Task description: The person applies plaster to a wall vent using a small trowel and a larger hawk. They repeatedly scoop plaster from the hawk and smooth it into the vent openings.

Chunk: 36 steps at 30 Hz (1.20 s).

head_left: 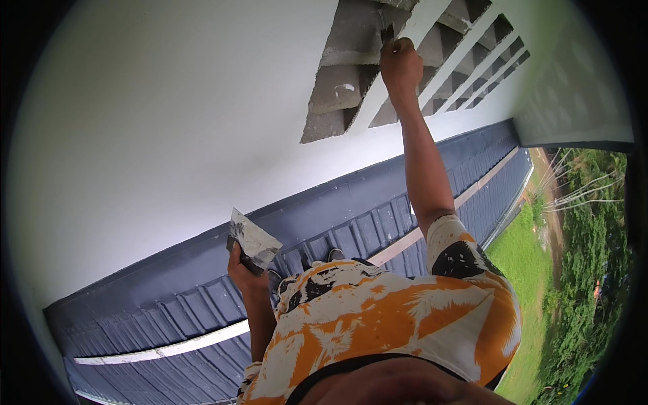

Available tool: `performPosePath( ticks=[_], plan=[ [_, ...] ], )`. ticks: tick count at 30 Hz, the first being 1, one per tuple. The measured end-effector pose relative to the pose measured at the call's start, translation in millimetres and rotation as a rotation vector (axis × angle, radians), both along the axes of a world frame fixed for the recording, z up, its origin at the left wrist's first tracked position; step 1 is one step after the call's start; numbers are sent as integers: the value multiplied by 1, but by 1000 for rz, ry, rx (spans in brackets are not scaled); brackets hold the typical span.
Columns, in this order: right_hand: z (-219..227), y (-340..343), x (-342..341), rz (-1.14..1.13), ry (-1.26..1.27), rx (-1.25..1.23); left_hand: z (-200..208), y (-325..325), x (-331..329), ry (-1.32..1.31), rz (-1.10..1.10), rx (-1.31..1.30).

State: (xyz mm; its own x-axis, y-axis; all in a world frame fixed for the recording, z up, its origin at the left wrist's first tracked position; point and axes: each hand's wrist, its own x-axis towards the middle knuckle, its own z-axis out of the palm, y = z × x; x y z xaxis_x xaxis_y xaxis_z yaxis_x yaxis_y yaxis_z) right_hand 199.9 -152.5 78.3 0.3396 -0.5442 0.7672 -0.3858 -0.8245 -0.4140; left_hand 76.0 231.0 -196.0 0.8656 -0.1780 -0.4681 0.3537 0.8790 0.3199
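Note:
My right hand (403, 66) is raised to the openings in the white wall, its fingers closed round a small tool (387, 34) with a narrow dark end. The tool's handle is mostly hidden in the fist, and its exact kind is unclear. Its tip is by the rough grey inner face of one opening (354, 30). Lower down, in front of my body, my left hand (250, 275) grips a flat plate (253, 239) from below. The plate is tilted and smeared with pale grey and white paste.
A white wall (169, 121) carries a slanting grid of recessed openings (466, 57). Dark blue ribbed roofing (189, 300) runs along its foot, with a long pale strip (162, 349) across it. My shoes (335, 254) stand there. Grass (516, 250) and bushes (587, 270) lie beyond the roof edge at right.

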Motion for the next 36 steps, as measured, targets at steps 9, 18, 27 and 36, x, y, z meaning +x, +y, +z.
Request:
performPosePath(
  ticks=[9,18,27,36],
  plan=[
    [37,-1,43,-125,-6,109,7,4,5,-50,-21,55],
    [8,22,-18,-123,-93,201,3,9,10,-46,-36,50],
    [25,-49,-30,664,-607,540,9,11,12,-120,-45,39],
    [-6,-73,-22,581,-394,518,8,-1,2,-78,-42,34]
  ],
)
